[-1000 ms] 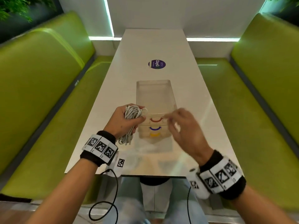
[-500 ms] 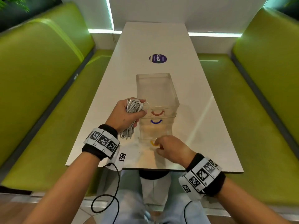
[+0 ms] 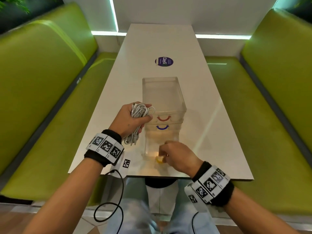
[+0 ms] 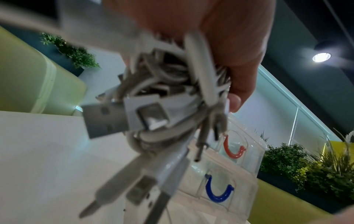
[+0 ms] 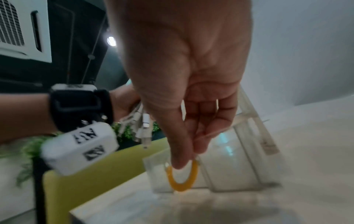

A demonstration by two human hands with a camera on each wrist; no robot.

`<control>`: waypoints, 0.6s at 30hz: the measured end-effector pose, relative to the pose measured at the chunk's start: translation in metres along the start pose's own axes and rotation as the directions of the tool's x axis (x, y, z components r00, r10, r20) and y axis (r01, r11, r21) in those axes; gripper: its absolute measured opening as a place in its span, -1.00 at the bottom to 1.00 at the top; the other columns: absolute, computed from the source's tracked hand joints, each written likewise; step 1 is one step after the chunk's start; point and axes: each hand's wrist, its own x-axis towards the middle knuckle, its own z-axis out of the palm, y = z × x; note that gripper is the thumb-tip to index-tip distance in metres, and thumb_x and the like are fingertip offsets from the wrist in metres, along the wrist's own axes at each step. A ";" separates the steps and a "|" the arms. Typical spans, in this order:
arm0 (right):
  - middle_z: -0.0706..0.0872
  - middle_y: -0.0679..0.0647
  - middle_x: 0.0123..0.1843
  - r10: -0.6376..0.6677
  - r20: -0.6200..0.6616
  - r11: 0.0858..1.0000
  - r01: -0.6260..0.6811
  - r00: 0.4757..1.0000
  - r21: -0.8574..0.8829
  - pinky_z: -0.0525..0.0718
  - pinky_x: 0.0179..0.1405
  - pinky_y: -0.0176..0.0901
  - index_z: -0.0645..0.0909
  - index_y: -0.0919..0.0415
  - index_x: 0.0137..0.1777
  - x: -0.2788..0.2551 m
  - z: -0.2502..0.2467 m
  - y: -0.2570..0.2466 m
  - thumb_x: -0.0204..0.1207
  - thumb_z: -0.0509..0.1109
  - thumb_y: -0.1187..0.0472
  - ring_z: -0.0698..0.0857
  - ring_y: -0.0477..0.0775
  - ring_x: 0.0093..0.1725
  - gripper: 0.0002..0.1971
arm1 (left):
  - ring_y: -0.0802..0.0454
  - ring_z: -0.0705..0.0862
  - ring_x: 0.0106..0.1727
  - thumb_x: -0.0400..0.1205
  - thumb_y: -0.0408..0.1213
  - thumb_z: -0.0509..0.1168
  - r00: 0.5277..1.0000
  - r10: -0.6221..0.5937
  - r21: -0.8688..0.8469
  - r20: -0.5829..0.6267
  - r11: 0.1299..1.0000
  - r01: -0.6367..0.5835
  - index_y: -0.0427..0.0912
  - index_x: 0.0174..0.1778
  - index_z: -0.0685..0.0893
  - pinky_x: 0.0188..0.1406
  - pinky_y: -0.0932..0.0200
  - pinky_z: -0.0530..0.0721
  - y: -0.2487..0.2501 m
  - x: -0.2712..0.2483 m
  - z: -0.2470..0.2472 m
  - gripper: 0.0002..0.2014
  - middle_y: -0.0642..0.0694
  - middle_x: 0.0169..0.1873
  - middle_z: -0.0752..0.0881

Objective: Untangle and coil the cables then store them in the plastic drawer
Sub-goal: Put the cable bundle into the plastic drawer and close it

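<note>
A booth with green padded benches (image 3: 42, 78) on either side frames a long white desk (image 3: 108, 105), which carries a round purple sticker (image 3: 164, 61) far down its middle. On the desk stands a clear plastic drawer unit (image 3: 162, 98) with three drawers stacked, marked by a red handle (image 3: 164, 118), a blue handle (image 3: 162, 127) and a yellow handle (image 3: 159, 160). The bottom drawer (image 3: 152, 146) is drawn out toward the near desk edge.

The left hand (image 3: 130, 119) is raised beside the unit's upper left corner, its fingers wrapped round a bundle of white cables (image 3: 140, 111); loose ends hang below the fist, clear of the desk. The right hand (image 3: 179, 157) reaches low at the front of the bottom drawer, palm down, with thumb and fingers pinching the yellow handle.

The left wrist view shows what the head view cannot: the bundle (image 4: 162, 98) ends in several plugs, among them a metal USB plug (image 4: 104, 119), with the red handle (image 4: 232, 147) and blue handle (image 4: 218, 192) behind them, all somewhat blurred. The right wrist view shows the pinch from beneath: the thumb tip (image 5: 179, 160) presses on the yellow loop (image 5: 182, 178), the fingers curl behind it, and the cable ends (image 5: 142, 128) dangle from the other hand beyond.
</note>
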 end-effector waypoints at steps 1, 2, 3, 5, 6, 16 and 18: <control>0.66 0.14 0.12 -0.031 0.063 0.999 0.032 0.998 -0.007 0.48 -0.07 -0.14 0.65 0.18 0.14 -0.004 0.003 -0.002 0.49 0.39 0.28 0.63 0.18 0.10 -0.77 | 0.02 0.51 -0.62 0.53 -0.43 0.43 1.000 -0.001 -0.001 -0.001 1.000 0.001 -0.14 0.12 0.72 -0.60 0.15 0.55 0.000 0.000 -0.001 -0.74 -0.05 -0.60 0.59; 0.66 0.13 0.13 -0.052 0.114 0.998 0.055 0.992 -0.015 0.48 -0.05 -0.15 0.65 0.17 0.15 -0.009 0.007 -0.003 0.48 0.40 0.27 0.63 0.16 0.11 -0.76 | 0.03 0.51 -0.62 0.53 -0.43 0.43 1.000 -0.003 -0.005 0.001 1.000 0.003 -0.14 0.12 0.72 -0.59 0.14 0.55 0.000 0.000 -0.001 -0.74 -0.05 -0.60 0.60; 0.66 0.12 0.15 -0.060 0.145 0.998 0.063 0.988 -0.017 0.48 -0.03 -0.16 0.64 0.16 0.17 -0.013 0.010 -0.003 0.48 0.41 0.26 0.62 0.14 0.12 -0.74 | 0.03 0.51 -0.61 0.54 -0.42 0.43 1.000 -0.005 -0.010 0.003 1.000 0.005 -0.14 0.12 0.72 -0.59 0.14 0.56 0.000 0.000 -0.002 -0.74 -0.06 -0.59 0.59; 0.64 0.08 0.21 -0.040 0.139 0.999 0.037 0.989 0.026 0.46 -0.01 -0.21 0.61 0.13 0.26 -0.020 0.011 -0.003 0.46 0.45 0.21 0.61 0.11 0.17 -0.65 | 0.03 0.52 -0.60 0.54 -0.41 0.43 1.000 -0.003 -0.018 0.012 1.000 0.003 -0.12 0.13 0.71 -0.57 0.12 0.57 -0.001 -0.001 -0.001 -0.74 -0.07 -0.57 0.59; 0.61 0.06 0.26 -0.030 0.108 0.996 0.021 0.994 0.086 0.47 0.04 -0.23 0.57 0.10 0.33 -0.023 0.008 -0.003 0.44 0.48 0.16 0.60 0.08 0.21 -0.56 | 0.02 0.52 -0.59 0.54 -0.41 0.44 1.000 0.002 -0.031 0.015 1.000 -0.001 -0.12 0.14 0.71 -0.56 0.12 0.57 -0.002 -0.003 -0.001 -0.73 -0.07 -0.56 0.60; 0.47 -0.13 0.47 -0.139 -0.323 0.548 0.345 0.936 0.762 0.40 0.49 -0.29 0.08 -0.11 0.58 -0.014 -0.060 -0.064 0.38 0.56 0.26 0.42 -0.31 0.46 -0.10 | 0.06 0.63 -0.34 0.49 -0.23 0.38 0.997 0.000 -0.675 -0.071 0.736 -0.048 -0.14 -0.27 0.62 -0.30 0.17 0.69 0.015 -0.040 0.038 -0.91 -0.05 -0.40 0.60; 0.52 -0.06 0.46 -0.143 -0.326 0.595 0.344 0.935 0.727 0.42 0.50 -0.19 0.16 -0.08 0.57 -0.013 -0.059 -0.063 0.42 0.52 0.21 0.48 -0.17 0.45 -0.20 | 0.04 0.65 -0.11 0.42 -0.03 0.50 0.998 0.017 -0.723 -0.060 0.688 -0.055 -0.07 -0.10 0.67 -0.09 0.12 0.69 0.014 -0.044 0.043 -0.74 -0.04 -0.18 0.64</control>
